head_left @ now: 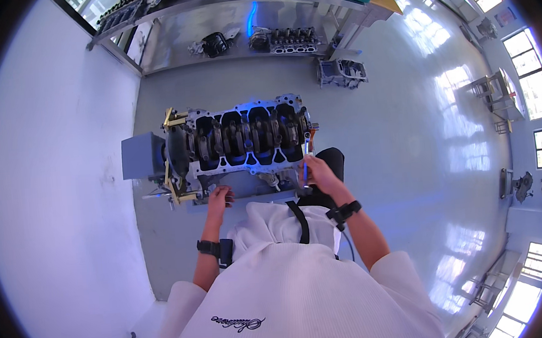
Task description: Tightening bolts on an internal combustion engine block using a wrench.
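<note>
Engine block [237, 140] sits on its stand in front of me, open side up, crankshaft [243, 135] lying lengthwise in the bearing saddles. A grey box-shaped stand head [141, 156] is at the block's left end, with yellow brackets [170, 121] between it and the block.

My right hand [317, 173] is at the right end of the block, near edge. It is closed around a slim tool with an orange and blue handle [308, 154], held roughly upright, its tip up against the block's end face. Whether the tip is seated on a fastener I cannot tell; too small.

My left hand [218, 198] rests on the near lower edge of the block, left of centre, fingers curled down onto the metal. It holds nothing that I can see; palm mostly hidden.

Black bands on both wrists.

Behind the block, well apart: a metal bench [211, 29] with a cylinder head [290, 40] and a dark part [215, 44] on its lower shelf. Another grey casting [340, 73] stands on the floor [408, 159] beside the bench leg.
</note>
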Demonstrator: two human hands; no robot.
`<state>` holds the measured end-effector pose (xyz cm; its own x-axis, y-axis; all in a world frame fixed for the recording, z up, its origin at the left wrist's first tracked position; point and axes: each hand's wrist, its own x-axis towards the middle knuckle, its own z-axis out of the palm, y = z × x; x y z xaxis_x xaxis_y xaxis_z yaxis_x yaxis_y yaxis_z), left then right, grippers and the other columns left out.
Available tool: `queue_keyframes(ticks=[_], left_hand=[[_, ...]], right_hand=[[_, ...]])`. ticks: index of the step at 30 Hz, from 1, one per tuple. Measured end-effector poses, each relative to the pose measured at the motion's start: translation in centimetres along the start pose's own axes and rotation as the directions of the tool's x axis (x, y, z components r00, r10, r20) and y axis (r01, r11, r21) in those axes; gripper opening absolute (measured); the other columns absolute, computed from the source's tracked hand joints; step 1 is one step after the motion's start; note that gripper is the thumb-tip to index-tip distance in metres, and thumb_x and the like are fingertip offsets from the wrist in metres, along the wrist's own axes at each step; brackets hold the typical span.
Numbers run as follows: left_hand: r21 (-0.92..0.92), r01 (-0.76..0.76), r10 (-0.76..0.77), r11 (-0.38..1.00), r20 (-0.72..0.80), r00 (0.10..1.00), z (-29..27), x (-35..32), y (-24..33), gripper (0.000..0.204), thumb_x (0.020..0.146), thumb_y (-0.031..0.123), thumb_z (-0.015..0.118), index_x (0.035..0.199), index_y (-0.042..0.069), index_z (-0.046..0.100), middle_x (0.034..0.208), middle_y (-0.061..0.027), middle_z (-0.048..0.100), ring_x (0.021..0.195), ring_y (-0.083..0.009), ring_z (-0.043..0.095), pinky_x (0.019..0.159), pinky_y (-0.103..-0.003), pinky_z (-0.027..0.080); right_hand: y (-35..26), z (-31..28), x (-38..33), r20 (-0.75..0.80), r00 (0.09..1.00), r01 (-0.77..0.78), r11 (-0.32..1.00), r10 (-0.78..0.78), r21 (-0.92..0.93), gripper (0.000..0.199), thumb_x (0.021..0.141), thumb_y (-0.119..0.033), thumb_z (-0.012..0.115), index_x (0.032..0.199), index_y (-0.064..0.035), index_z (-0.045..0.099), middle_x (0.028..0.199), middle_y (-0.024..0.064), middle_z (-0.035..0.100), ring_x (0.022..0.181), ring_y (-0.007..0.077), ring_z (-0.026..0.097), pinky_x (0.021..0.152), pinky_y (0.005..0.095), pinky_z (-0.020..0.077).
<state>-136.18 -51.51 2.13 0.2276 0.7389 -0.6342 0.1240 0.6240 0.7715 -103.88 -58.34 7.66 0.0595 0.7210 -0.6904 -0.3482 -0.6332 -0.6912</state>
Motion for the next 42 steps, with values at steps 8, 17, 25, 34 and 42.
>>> queue_keyframes(ticks=[8, 17, 25, 34, 42], left_hand=[[0.034, 0.003, -0.004, 0.999, 0.027, 1.000, 0.5, 0.8, -0.3, 0.020, 0.087, 0.023, 0.047, 0.094, 0.008, 0.057, 0.079, -0.0031, 0.060, 0.063, -0.0105, 0.056, 0.054, -0.024, 0.042], [0.038, 0.005, -0.006, 0.999, 0.042, 0.999, 0.7, 0.6, -0.4, 0.020, 0.087, 0.022, 0.046, 0.094, 0.008, 0.057, 0.079, -0.0026, 0.060, 0.063, -0.0104, 0.056, 0.054, -0.024, 0.041], [0.012, 0.029, -0.029, 1.000, 0.051, 0.998, 0.4, 0.2, -0.9, 0.019, 0.087, 0.021, 0.045, 0.095, 0.008, 0.057, 0.079, -0.0031, 0.060, 0.064, -0.0110, 0.056, 0.055, -0.024, 0.042], [-0.012, 0.061, -0.061, 0.998, 0.014, 0.998, 0.2, 0.2, -1.7, 0.020, 0.086, 0.022, 0.046, 0.096, 0.008, 0.057, 0.080, -0.0040, 0.061, 0.064, -0.0119, 0.056, 0.054, -0.025, 0.042], [0.026, 0.064, -0.065, 0.998, 0.024, 0.998, 0.8, 0.3, -1.4, 0.021, 0.086, 0.023, 0.047, 0.096, 0.008, 0.057, 0.081, -0.0037, 0.061, 0.064, -0.0119, 0.057, 0.055, -0.026, 0.042]], right_hand=[[0.0, 2.0, -0.7, -0.087, 0.962, 0.250, 0.962, -0.259, -0.109, 0.031, 0.095, -0.028, 0.035, 0.086, -0.0036, 0.053, 0.058, 0.0026, 0.052, 0.049, 0.0119, 0.053, 0.046, 0.0238, 0.0386], [-1.5, -4.7, -0.7, -0.169, 0.857, 0.160, 0.564, -0.487, -0.810, 0.035, 0.090, -0.032, 0.041, 0.081, -0.0054, 0.061, 0.077, 0.0172, 0.062, 0.077, 0.0354, 0.059, 0.071, 0.0396, 0.0448], [-4.7, -4.8, 0.0, -0.199, 0.892, -0.001, 0.439, -0.406, -0.898, 0.035, 0.088, -0.035, 0.041, 0.082, -0.0076, 0.062, 0.080, 0.0147, 0.063, 0.079, 0.0366, 0.058, 0.069, 0.0437, 0.0450], [-1.5, -0.6, -0.3, -0.240, 0.964, -0.026, 0.860, -0.113, -0.510, 0.036, 0.092, -0.035, 0.038, 0.082, -0.0039, 0.055, 0.069, 0.0148, 0.060, 0.066, 0.0271, 0.061, 0.059, 0.0376, 0.0478], [-0.1, 4.5, 1.0, 0.017, 0.963, 0.268, 0.961, -0.269, 0.065, 0.024, 0.096, -0.026, 0.036, 0.091, -0.0052, 0.048, 0.065, 0.0064, 0.055, 0.058, 0.0159, 0.056, 0.054, 0.0263, 0.0451]])
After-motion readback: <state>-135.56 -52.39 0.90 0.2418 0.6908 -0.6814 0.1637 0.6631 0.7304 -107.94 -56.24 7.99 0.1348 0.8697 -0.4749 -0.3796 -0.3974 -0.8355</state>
